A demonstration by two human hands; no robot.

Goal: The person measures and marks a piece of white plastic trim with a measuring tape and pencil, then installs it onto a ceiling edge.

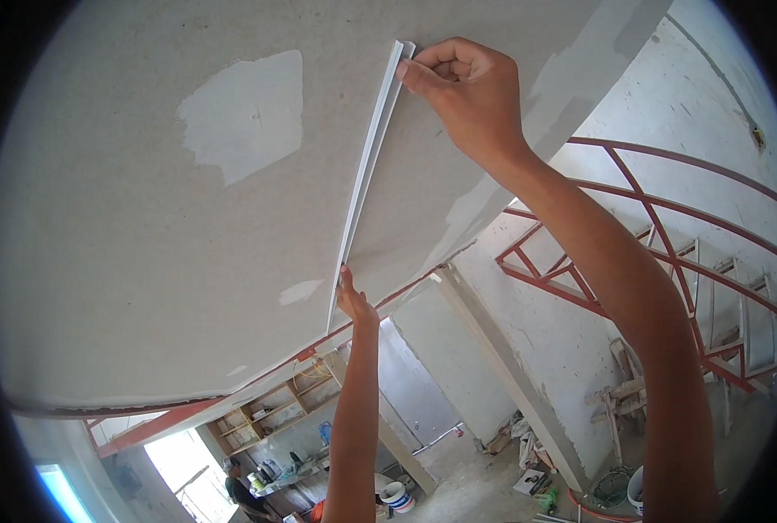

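A long, thin white trim strip (366, 174) with a folded, channel-like profile runs across the grey ceiling surface (144, 288). My right hand (475, 91) pinches its near end at the top, thumb and index finger at the edge and the other fingers curled. Farther along, close to the strip's far end, my left hand (356, 301) grips it from the side with the thumb pointing up along it. Both arms are raised overhead. A pale filler patch (253, 113) marks the ceiling to the left of the strip.
Red metal framing (650, 199) curves along the right by the white wall. Below are a pale post (510, 375), wooden shelves (266, 410), a white bucket (397, 497) and scattered debris on the floor. Another person (242, 492) stands at the lower left.
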